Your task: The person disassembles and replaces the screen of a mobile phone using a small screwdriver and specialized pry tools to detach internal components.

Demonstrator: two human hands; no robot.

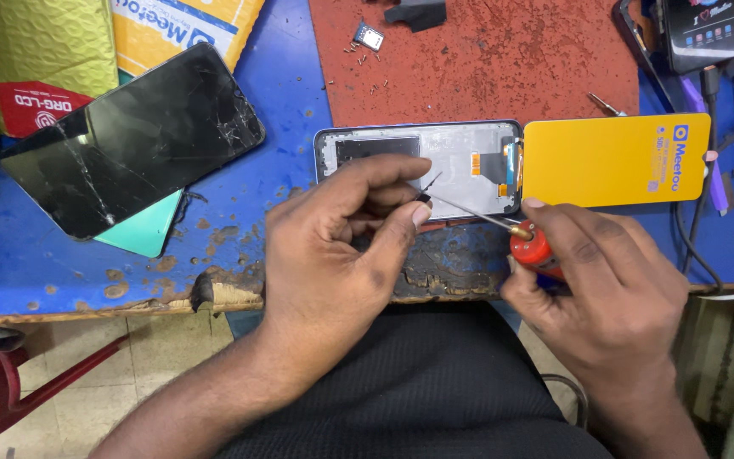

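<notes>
Landmark: the opened phone frame (460, 166), lying inner side up at the near edge of the blue workbench (36, 255). Far left of the frame, a cracked black screen panel (138, 136) rests tilted over a teal sheet (148, 231). Just left of and partly over the frame, the left hand (333, 255) has thumb and forefinger pressed together, pinching a small black part (424, 197) at the frame's lower edge. The thin shaft of a red-handled screwdriver (530, 246) meets that part; right of and below the frame, the right hand (613, 297) closes around the handle. Touching the frame's right edge lies a yellow card-backed panel (618, 159). Behind the frame, loose screws (365, 58) sit on a red mat (503, 59).
</notes>
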